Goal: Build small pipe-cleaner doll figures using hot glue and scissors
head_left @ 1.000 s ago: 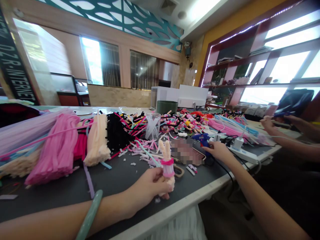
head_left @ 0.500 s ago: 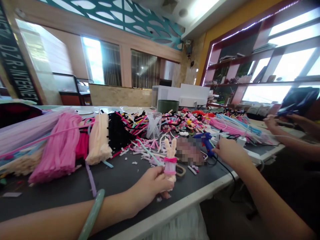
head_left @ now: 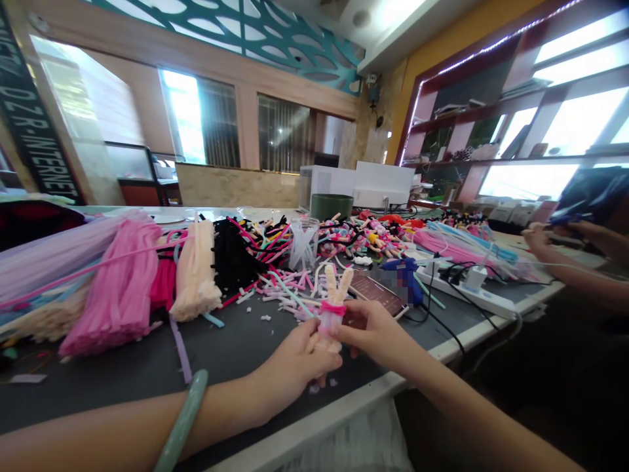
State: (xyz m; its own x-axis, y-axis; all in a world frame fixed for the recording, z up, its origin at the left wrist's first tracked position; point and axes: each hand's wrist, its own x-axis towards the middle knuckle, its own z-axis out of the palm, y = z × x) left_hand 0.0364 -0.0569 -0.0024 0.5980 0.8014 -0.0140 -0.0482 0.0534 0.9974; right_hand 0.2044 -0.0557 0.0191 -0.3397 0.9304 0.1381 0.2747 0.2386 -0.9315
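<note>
Both my hands meet on a small cream pipe-cleaner rabbit with a pink band round its middle, held upright above the dark table near its front edge. My left hand grips the figure's lower body; a pale green bangle sits on that wrist. My right hand pinches the figure from the right side. Behind the figure lies a dark phone, and a blue glue gun rests a little farther back.
Bundles of pink, cream and black pipe cleaners lie at the left. Cut scraps and small finished figures litter the middle. A clear cup, a green pot and a white power strip stand behind. Another person's hands work at the far right.
My right hand has come back from the glue gun and power strip and closed on the rabbit figure. The left hand has kept hold of it, raising it slightly.
</note>
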